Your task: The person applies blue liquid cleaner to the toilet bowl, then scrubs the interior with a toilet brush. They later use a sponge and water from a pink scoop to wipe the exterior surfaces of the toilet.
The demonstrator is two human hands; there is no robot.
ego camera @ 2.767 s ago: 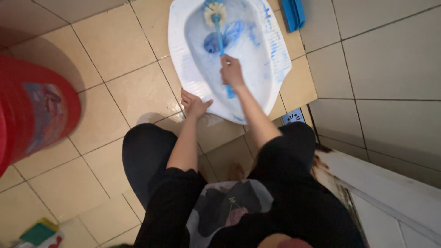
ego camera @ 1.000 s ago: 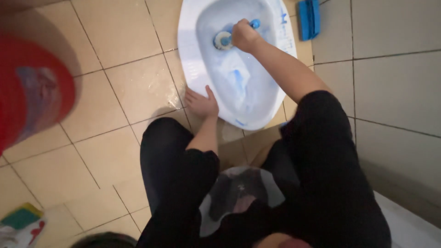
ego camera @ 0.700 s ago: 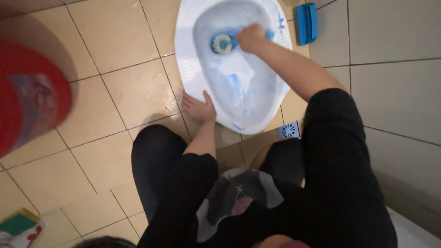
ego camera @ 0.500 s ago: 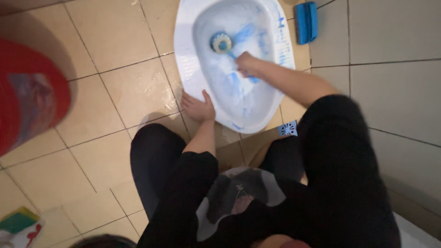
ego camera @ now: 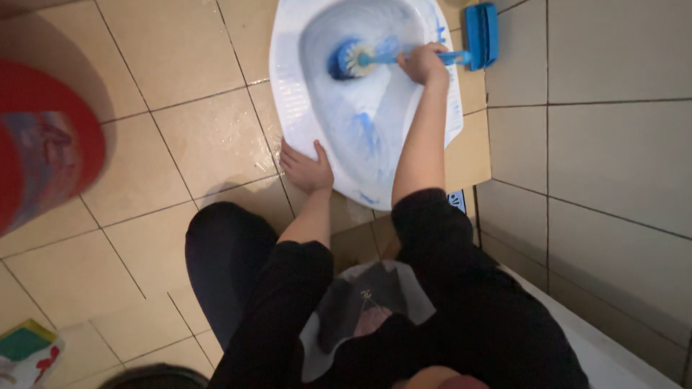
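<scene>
A white squat toilet pan (ego camera: 292, 94), streaked with blue cleaner, is set in the tiled floor at top centre. My right hand (ego camera: 424, 63) grips the blue handle of a toilet brush (ego camera: 353, 59). The brush's bristle head lies over the drain hole inside the bowl, with the handle pointing right across the rim. My left hand (ego camera: 306, 167) rests flat, fingers spread, on the near left rim of the pan. I am crouched over the pan in dark clothes.
A red bucket (ego camera: 43, 162) stands on the floor at far left. A blue scrub brush (ego camera: 481, 34) lies beside the pan's right rim. A small blue floor drain (ego camera: 457, 199) sits near the tiled wall on the right. A green and yellow sponge (ego camera: 21, 346) lies bottom left.
My right hand has swung the brush handle from the near middle of the bowl out over the right rim. The brush head stayed around the drain hole. My left hand has stayed on the rim.
</scene>
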